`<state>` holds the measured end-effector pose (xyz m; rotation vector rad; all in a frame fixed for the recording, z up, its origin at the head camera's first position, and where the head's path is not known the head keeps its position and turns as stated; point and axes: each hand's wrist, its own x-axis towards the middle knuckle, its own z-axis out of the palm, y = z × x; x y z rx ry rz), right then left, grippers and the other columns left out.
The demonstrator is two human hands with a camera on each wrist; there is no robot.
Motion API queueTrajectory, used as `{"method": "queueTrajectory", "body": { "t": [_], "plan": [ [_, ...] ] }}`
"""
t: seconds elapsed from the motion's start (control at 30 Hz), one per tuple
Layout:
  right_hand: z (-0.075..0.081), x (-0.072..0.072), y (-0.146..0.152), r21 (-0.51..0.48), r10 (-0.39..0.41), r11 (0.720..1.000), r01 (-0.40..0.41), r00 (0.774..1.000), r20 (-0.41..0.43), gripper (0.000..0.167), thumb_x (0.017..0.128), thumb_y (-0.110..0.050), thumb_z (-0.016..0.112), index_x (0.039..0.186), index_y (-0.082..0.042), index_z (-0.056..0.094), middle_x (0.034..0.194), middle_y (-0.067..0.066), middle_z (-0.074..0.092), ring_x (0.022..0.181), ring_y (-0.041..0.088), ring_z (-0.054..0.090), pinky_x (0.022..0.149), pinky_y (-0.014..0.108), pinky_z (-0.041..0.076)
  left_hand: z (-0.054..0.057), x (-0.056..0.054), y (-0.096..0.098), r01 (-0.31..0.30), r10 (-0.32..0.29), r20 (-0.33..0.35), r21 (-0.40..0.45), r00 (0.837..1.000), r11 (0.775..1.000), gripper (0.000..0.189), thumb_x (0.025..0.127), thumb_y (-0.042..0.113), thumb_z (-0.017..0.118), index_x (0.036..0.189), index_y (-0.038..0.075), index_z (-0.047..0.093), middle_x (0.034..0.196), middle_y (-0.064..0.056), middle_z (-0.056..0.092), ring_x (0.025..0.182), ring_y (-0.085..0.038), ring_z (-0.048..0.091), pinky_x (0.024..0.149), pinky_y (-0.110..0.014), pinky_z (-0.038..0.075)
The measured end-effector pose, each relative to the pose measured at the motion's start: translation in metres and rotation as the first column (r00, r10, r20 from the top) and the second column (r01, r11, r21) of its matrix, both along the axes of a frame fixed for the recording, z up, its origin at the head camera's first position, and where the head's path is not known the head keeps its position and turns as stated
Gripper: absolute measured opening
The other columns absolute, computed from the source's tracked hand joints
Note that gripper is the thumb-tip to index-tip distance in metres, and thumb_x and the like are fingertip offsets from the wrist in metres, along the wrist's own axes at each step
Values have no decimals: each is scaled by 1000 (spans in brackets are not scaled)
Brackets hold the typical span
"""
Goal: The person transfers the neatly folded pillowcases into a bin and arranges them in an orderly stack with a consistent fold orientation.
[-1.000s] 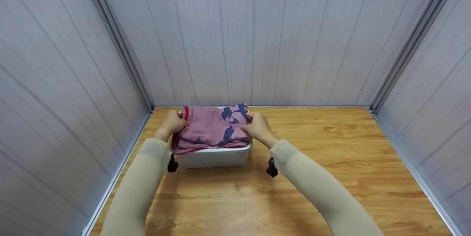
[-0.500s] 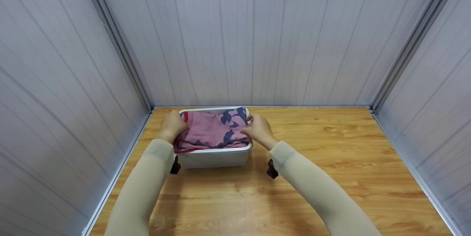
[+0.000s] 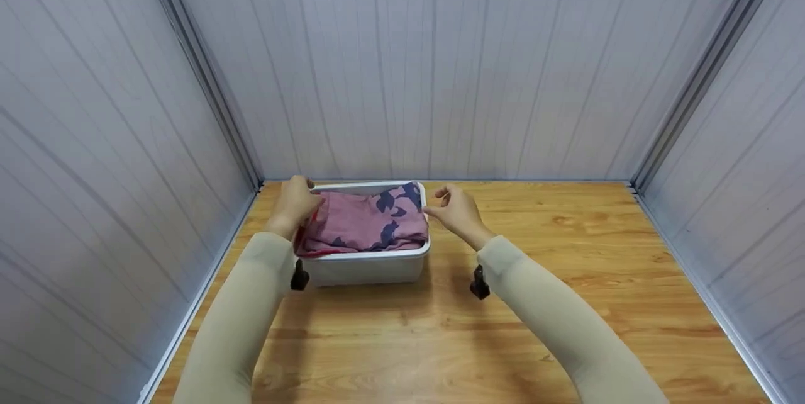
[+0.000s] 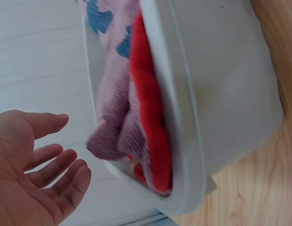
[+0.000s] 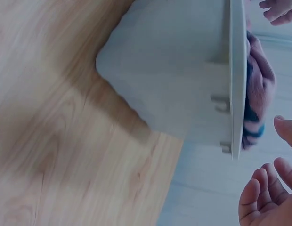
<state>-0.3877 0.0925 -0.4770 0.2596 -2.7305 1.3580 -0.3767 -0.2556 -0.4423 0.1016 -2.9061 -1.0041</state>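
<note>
A folded pink cloth (image 3: 358,221) with dark blue shapes and a red edge lies inside a white plastic bin (image 3: 371,270). In the left wrist view the red edge (image 4: 150,108) runs along the bin's inner wall. My left hand (image 3: 294,204) is at the bin's left rim, its fingers loosely bent and apart from the cloth in the left wrist view. Just outside the right rim is my right hand (image 3: 459,212), holding nothing, thumb and fingers spread apart. In the right wrist view, a bit of cloth (image 5: 259,84) bulges above the rim.
The bin stands on a wood-grain surface (image 3: 566,278), near its back left. Pale panel walls (image 3: 453,64) rise at the back and on both sides. Small black devices hang under both wrists, one by the right sleeve (image 3: 480,282).
Both hands gripped the cloth's sides earlier and have let go. The cloth has sunk lower into the bin, baring the back rim. My right hand has moved off to the right.
</note>
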Motion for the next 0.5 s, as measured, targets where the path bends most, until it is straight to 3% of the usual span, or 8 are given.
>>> {"method": "queueTrajectory", "body": {
  "t": [0.07, 0.13, 0.37, 0.5],
  "plan": [
    [2, -1, 8, 4, 3, 1000, -3, 1000, -5, 38, 94, -22, 86, 118, 1, 69, 92, 5, 59, 85, 19, 55, 76, 33, 47, 2, 0, 3, 13, -13, -27, 10, 1000, 1000, 50, 103, 17, 67, 141, -14, 60, 135, -32, 69, 105, -36, 72, 91, -48, 62],
    [4, -2, 17, 6, 13, 1000, -13, 1000, -14, 37, 96, -22, 85, 121, 1, 69, 93, 5, 59, 85, 20, 55, 76, 34, 47, 4, 0, 5, 27, -27, -53, 13, 998, 1000, 51, 104, 18, 67, 142, -14, 60, 135, -32, 69, 114, -41, 71, 99, -54, 60],
    [7, -2, 42, 41, 50, 998, -47, 996, -69, 36, 100, -20, 80, 127, 2, 70, 102, 12, 64, 92, 25, 59, 81, 39, 50, 4, 0, 15, 73, -67, -136, 41, 988, 996, 46, 102, 16, 68, 137, -14, 61, 131, -35, 68, 124, -48, 66, 106, -59, 55],
    [8, -1, 55, 86, 59, 995, -49, 991, -119, 35, 102, -19, 77, 128, 1, 71, 106, 18, 68, 95, 30, 64, 83, 44, 53, 1, -1, 23, 81, -77, -170, 14, 982, 997, 45, 101, 15, 68, 134, -15, 63, 129, -36, 70, 123, -48, 68, 106, -59, 55]
  ]
}}
